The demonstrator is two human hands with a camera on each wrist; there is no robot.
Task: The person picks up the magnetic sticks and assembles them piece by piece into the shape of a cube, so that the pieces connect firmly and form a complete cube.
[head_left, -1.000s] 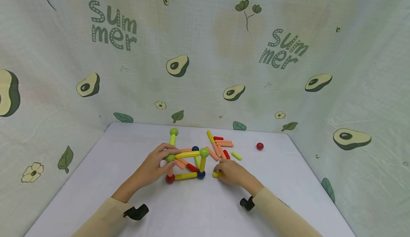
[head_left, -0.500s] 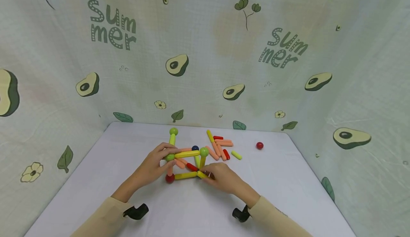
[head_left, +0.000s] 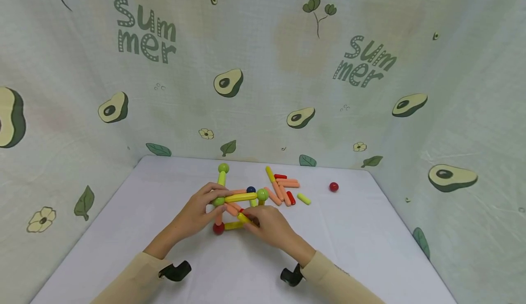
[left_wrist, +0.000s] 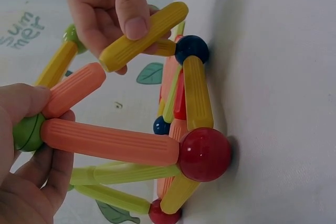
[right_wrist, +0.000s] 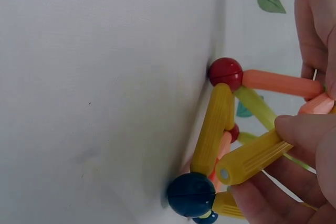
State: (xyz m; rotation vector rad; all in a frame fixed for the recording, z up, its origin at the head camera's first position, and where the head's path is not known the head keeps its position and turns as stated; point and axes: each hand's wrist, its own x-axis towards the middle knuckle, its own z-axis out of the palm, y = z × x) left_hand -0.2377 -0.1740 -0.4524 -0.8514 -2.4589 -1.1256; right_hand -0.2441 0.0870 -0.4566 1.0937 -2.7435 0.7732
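Note:
A frame of magnetic rods and balls stands on the table, with a red ball and a dark blue ball at its lower front corners. My left hand holds the green ball at an upper corner. From that ball an orange rod sticks out at a slant, and another orange rod runs down to the red ball. My right hand pinches a yellow rod between thumb and fingers. Its end is right by the slanted orange rod's tip; whether they touch, I cannot tell.
Loose orange rods, a red rod and a lime rod lie behind the frame to the right. A lone red ball sits farther right. Printed cloth walls the white table.
My right hand has picked up the yellow rod from the table and carried it left and up to the front of the frame. My left hand stays on the green ball.

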